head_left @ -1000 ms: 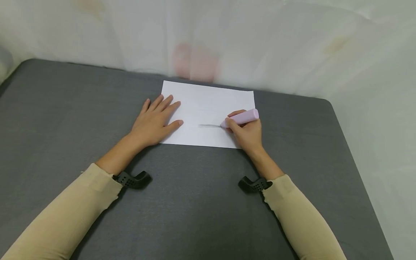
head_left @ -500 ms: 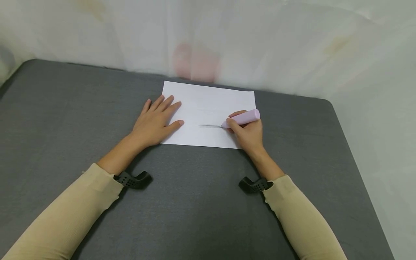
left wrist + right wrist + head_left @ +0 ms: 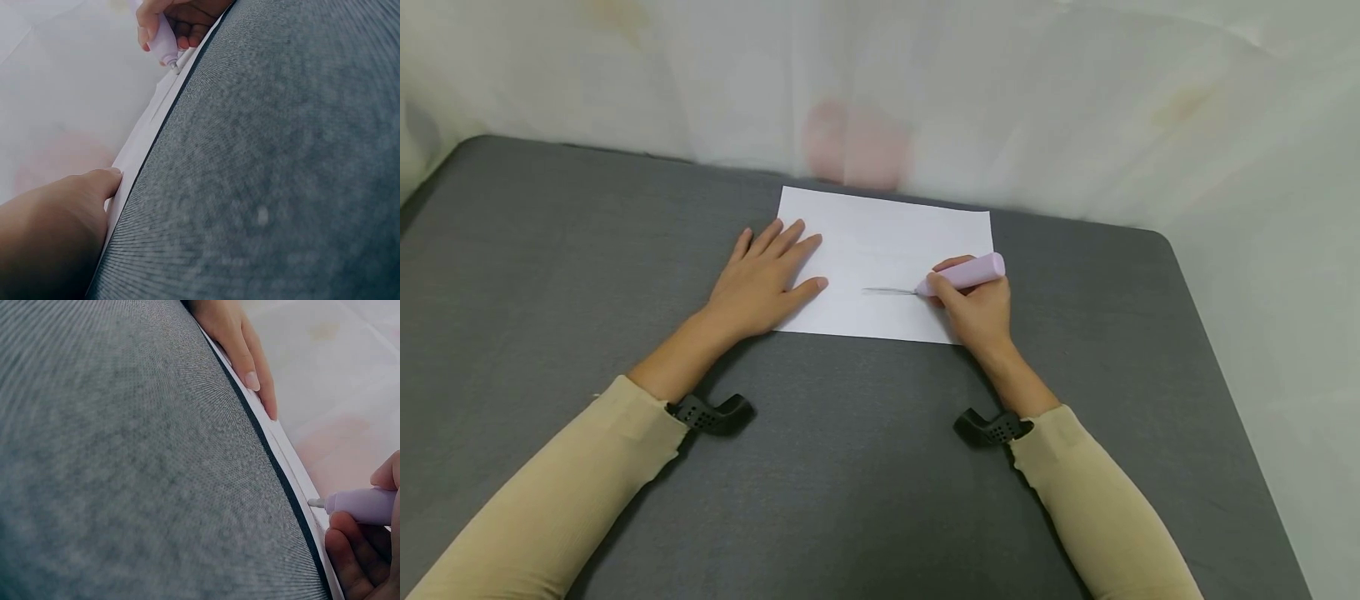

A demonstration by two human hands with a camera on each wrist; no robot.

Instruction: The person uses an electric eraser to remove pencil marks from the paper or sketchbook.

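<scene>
Since 1.0 s ago, almost nothing shifts: the right hand (image 3: 979,310) edges slightly right, still pinching the pink marker (image 3: 964,273), tip on the white sheet (image 3: 887,242) at frame centre. Beside it, the left hand (image 3: 760,283) lies flat, fingers spread, likely steadying the paper. 1 short grey line (image 3: 887,291) shows left of the tip.

Soft even light, faint shadows; wrist views blurred, distorted.

left hand (image 3: 50,231) on paper (image 3: 140,147), right hand (image 3: 181,15) gripping marker (image 3: 164,42)
</scene>
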